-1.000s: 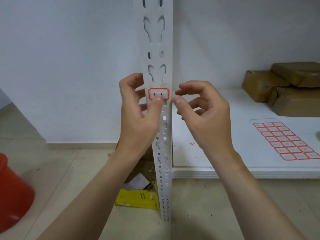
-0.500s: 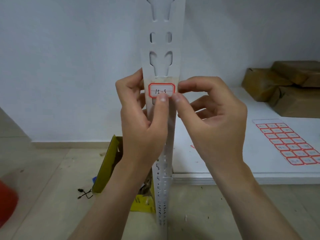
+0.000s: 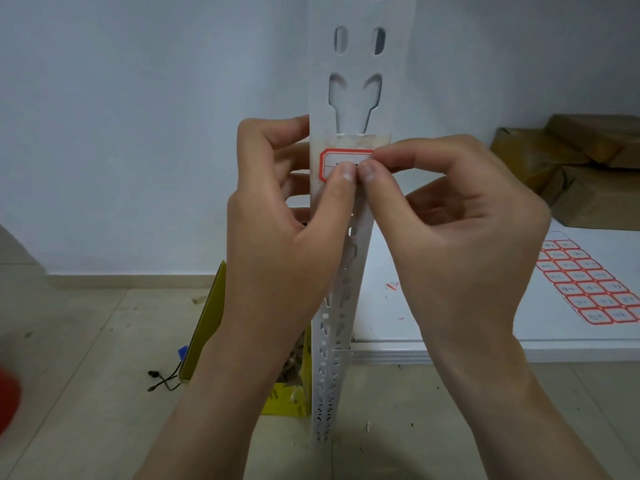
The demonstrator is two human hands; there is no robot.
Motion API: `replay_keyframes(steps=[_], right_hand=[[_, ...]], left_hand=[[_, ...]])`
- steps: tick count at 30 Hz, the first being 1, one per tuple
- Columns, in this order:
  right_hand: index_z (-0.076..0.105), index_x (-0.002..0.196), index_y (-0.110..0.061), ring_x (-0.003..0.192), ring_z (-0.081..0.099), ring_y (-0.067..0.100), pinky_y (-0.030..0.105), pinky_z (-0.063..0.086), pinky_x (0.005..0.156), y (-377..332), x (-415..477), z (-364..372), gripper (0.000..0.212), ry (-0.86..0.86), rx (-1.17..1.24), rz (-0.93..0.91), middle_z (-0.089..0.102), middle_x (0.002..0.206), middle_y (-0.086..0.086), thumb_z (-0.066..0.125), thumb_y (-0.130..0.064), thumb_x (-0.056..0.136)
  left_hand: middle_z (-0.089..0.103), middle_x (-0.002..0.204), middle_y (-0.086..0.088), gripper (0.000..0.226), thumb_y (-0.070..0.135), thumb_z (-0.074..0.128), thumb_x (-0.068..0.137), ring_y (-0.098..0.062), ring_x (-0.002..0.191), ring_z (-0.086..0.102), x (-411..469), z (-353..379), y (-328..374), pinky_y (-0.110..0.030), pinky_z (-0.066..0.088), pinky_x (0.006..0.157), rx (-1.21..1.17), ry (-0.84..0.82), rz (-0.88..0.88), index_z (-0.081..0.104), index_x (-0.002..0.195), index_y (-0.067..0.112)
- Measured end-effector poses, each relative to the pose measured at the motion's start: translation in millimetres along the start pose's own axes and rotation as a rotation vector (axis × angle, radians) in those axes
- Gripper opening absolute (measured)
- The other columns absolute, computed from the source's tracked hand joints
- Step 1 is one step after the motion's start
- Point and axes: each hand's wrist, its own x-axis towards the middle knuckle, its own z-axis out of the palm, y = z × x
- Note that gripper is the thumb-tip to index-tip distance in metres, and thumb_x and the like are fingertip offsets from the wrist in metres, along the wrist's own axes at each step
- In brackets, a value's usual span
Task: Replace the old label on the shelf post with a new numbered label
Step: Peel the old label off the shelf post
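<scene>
A white slotted shelf post (image 3: pixel 358 57) rises in the middle of the view. A red-bordered label (image 3: pixel 341 157) sticks to it over a patch of yellowish glue residue. My left hand (image 3: pixel 284 244) wraps around the post, its thumb pressing on the label's lower middle. My right hand (image 3: pixel 460 237) has its thumb and forefinger tips on the label's right part, beside the left thumb. The writing on the label is mostly hidden by the thumbs.
A sheet of red-bordered labels (image 3: pixel 588 282) lies on the white shelf board (image 3: pixel 450 341) at right. Brown wrapped parcels (image 3: pixel 571 168) sit at the back right. A yellow box (image 3: pixel 207 323) and a black cord (image 3: pixel 162 379) lie on the floor; a red object (image 3: pixel 8 407) is at far left.
The view has moved closer to the post. Both thumbs have slid up onto the label and now cover its writing, which was readable half a second ago.
</scene>
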Motion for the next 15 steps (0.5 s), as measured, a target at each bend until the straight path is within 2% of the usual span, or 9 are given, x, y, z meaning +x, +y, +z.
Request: replay_keyframes(steps=[3, 6, 11, 15], right_hand=[[0.078, 0.094, -0.020, 0.060, 0.064, 0.011, 0.010, 0.045, 0.058, -2.9, 0.5, -0.9, 0.005, 0.008, -0.008, 0.019, 0.074, 0.091, -0.008, 0.079, -0.025, 0.094], [0.076, 0.094, -0.024, 0.057, 0.065, 0.012, 0.011, 0.045, 0.057, -5.5, 0.5, -0.6, 0.004, 0.015, -0.010, 0.026, 0.074, 0.090, -0.010, 0.079, -0.026, 0.094], [0.072, 0.095, -0.028, 0.055, 0.066, 0.011, 0.027, 0.054, 0.053, -5.6, 1.9, -1.5, 0.007, 0.015, -0.034, 0.021, 0.074, 0.091, -0.013, 0.079, -0.030, 0.094], [0.072, 0.092, -0.029, 0.056, 0.065, 0.011, 0.029, 0.053, 0.051, -7.3, 3.5, -2.5, 0.009, 0.016, -0.041, 0.033, 0.071, 0.085, -0.017, 0.081, -0.029, 0.093]], left_hand=[[0.074, 0.109, -0.002, 0.026, 0.012, 0.063, 0.098, -0.011, 0.089, 0.076, -0.8, -1.4, 1.8, -0.021, 0.061, 0.068, -0.017, -0.018, -0.024, 0.045, 0.116, 0.017], [0.074, 0.110, -0.001, 0.027, 0.013, 0.063, 0.098, -0.011, 0.089, 0.077, -2.7, -2.3, 2.2, -0.025, 0.063, 0.071, -0.023, -0.029, -0.049, 0.046, 0.120, 0.015], [0.074, 0.112, -0.001, 0.029, 0.013, 0.063, 0.098, -0.011, 0.090, 0.077, -2.5, -3.5, 3.1, -0.025, 0.064, 0.073, -0.020, -0.048, -0.064, 0.045, 0.121, 0.016], [0.073, 0.112, -0.002, 0.028, 0.013, 0.063, 0.098, -0.010, 0.091, 0.077, -2.1, -3.4, 3.8, -0.022, 0.063, 0.072, -0.009, -0.056, -0.055, 0.044, 0.120, 0.016]])
